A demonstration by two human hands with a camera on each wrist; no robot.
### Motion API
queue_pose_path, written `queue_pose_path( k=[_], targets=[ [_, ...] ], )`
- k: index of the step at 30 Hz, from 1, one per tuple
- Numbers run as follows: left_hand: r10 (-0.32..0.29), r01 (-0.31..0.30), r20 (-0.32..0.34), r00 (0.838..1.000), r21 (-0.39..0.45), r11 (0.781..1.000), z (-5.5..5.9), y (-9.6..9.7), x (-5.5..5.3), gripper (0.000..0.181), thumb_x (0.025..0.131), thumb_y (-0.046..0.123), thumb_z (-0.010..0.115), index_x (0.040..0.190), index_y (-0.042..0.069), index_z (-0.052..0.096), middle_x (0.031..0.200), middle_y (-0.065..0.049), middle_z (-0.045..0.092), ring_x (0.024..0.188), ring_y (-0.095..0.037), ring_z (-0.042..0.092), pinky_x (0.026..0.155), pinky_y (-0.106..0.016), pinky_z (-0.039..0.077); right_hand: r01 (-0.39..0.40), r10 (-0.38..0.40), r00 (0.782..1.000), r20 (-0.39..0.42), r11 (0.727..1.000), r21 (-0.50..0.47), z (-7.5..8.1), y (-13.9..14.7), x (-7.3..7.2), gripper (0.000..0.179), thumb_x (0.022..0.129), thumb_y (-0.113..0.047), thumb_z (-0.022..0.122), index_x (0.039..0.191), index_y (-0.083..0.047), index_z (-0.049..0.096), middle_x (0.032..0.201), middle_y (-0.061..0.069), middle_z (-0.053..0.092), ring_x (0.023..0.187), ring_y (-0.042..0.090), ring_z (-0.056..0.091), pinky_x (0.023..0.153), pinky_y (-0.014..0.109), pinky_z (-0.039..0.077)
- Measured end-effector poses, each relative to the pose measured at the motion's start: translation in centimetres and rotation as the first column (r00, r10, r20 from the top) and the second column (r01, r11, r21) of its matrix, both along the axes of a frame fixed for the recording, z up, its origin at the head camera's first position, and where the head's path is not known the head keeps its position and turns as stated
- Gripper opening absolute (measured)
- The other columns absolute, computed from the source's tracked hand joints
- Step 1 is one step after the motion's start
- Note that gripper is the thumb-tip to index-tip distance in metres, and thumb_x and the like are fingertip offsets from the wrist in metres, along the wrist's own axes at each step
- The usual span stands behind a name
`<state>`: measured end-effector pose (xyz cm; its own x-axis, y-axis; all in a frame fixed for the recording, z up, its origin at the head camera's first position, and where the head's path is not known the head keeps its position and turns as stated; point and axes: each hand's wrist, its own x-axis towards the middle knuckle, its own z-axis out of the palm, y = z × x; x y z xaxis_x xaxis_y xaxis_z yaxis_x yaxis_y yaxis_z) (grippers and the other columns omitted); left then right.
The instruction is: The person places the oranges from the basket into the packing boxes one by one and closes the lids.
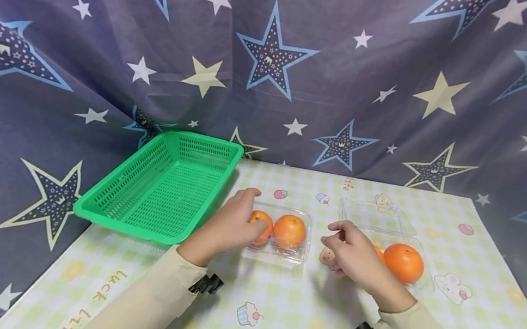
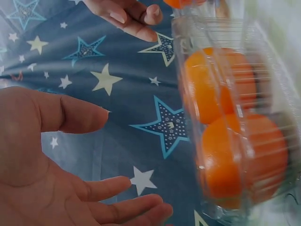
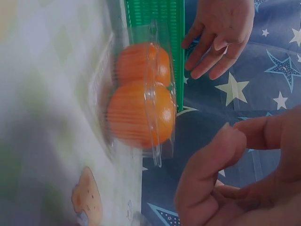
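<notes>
My left hand (image 1: 235, 222) hovers over the left side of a closed clear plastic clamshell box (image 1: 276, 260). Two oranges (image 1: 290, 232) lie side by side inside it, one partly behind my thumb. In the left wrist view that hand (image 2: 33, 146) has its thumb and fingers spread apart, holding nothing, beside the box. To the right of the box, my right hand (image 1: 356, 255) is in the air with loosely bent fingers, and the right wrist view shows nothing in its grasp. Past it stands a second clear box with its lid (image 1: 370, 216) raised; one orange (image 1: 403, 263) shows there, another mostly hidden by my hand.
A green plastic basket (image 1: 151, 236) with slotted walls stands at the table's left, close to the closed box. Checked cloth (image 1: 295, 311) with printed cartoons covers the table. A dark star-patterned curtain (image 1: 269, 121) hangs behind its back edge.
</notes>
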<state>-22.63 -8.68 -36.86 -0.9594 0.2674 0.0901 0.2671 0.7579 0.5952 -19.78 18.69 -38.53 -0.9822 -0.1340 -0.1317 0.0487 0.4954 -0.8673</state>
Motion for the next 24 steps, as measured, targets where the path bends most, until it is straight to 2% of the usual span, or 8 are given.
queue_pose_path(
  k=[5,9,13,17,24],
  targets=[
    [0.004,-0.004,0.001,1.000,0.026,1.000,0.8,0.8,-0.3,0.069,0.090,0.027,0.058,0.152,0.004,0.040,0.154,-0.016,0.045,0.141,-0.030,0.045,0.115,-0.048,0.040,-0.005,0.004,1.000,-0.019,1.000,-0.009,0.4,0.8,-0.2,0.043,0.101,-0.026,0.056,0.137,-0.004,0.051,0.108,0.013,0.053,0.060,0.023,0.058,0.054,0.036,0.054],
    [0.007,-0.007,-0.009,1.000,0.040,0.999,1.2,1.5,-0.7,0.067,0.091,0.028,0.060,0.151,0.005,0.041,0.151,-0.016,0.047,0.141,-0.030,0.046,0.117,-0.048,0.039,-0.018,0.016,1.000,-0.019,0.997,-0.074,1.1,1.6,-0.5,0.043,0.102,-0.023,0.055,0.139,-0.002,0.049,0.106,0.014,0.054,0.058,0.023,0.055,0.048,0.034,0.050],
    [-0.010,0.011,-0.014,1.000,0.077,0.997,1.7,2.1,-0.8,0.067,0.091,0.028,0.060,0.151,0.005,0.041,0.151,-0.015,0.046,0.142,-0.029,0.045,0.119,-0.047,0.037,-0.030,0.025,0.999,-0.041,0.993,-0.113,1.9,2.6,-0.8,0.044,0.102,-0.020,0.053,0.140,0.001,0.047,0.108,0.014,0.057,0.064,0.023,0.056,0.055,0.036,0.053],
    [-0.039,0.040,-0.010,0.999,0.117,0.992,2.2,2.9,-0.9,0.066,0.092,0.027,0.061,0.151,0.004,0.040,0.150,-0.014,0.047,0.141,-0.027,0.046,0.119,-0.046,0.037,-0.021,0.014,0.998,-0.060,0.992,-0.123,2.7,3.4,-0.9,0.044,0.102,-0.018,0.051,0.142,0.001,0.046,0.114,0.017,0.056,0.066,0.019,0.051,0.059,0.034,0.052],
    [-0.084,0.083,-0.006,0.996,0.157,0.984,2.6,4.6,-1.2,0.069,0.092,0.028,0.060,0.153,0.005,0.038,0.150,-0.014,0.047,0.134,-0.026,0.054,0.112,-0.045,0.044,-0.012,0.001,0.997,-0.081,0.989,-0.144,3.5,4.9,-1.2,0.045,0.102,-0.016,0.051,0.143,0.002,0.044,0.113,0.017,0.053,0.063,0.018,0.048,0.057,0.032,0.048]
  ],
)
